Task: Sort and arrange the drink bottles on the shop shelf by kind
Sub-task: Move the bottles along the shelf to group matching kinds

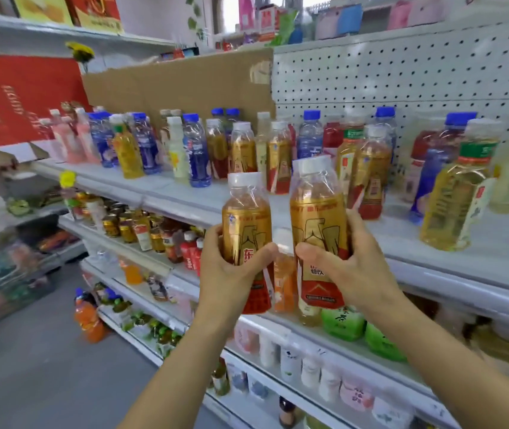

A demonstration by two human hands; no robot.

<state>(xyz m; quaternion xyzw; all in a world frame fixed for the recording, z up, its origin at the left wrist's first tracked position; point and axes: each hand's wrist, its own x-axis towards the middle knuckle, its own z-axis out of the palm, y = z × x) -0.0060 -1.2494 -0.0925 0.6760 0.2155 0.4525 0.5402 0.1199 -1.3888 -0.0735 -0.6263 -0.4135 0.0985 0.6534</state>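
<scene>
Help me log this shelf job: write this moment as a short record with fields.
left hand: grips a gold-label bottle, upright
right hand: grips a second gold-label bottle, upright
held bottles: same kind, side by side, not touching
shelf: kinds mixed, including a blue bottle, a yellow tea bottle and a shelved gold-label bottle
sorting: not finished

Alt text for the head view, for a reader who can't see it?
The left hand holds one gold-labelled bottle, the right hand a matching bottle, both upright before a shelf of mixed drink bottles.
</scene>
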